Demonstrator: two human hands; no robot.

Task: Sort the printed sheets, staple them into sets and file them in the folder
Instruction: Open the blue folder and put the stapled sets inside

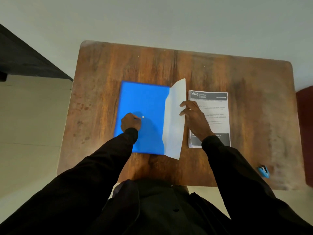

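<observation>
evidently the filing step is in hand: the blue folder lies flat on the tabletop, left of centre, and its pale flap, which looks like the front cover, stands lifted along the folder's right side. the right hand holds that flap by its free edge, fingers hooked over it, with the forearm crossing above the printed sheets. those sheets sit in one squared stack just to the right of the folder, apart from it, with the top page face up. whether they are stapled is too small to tell.

the left hand rests on the blue inner face, fingers curled under, close beside a small white stud; i cannot tell whether it pinches anything or merely pins the folder down. a blue stapler lies near the tabletop's near right corner, well apart from both hands.

the next move, as i judge it, calls for the flap to stay open while one hand lets go, takes the stack and slides it onto the blue face. the flap may fall shut once released, so the left hand would do well to take it over.
</observation>
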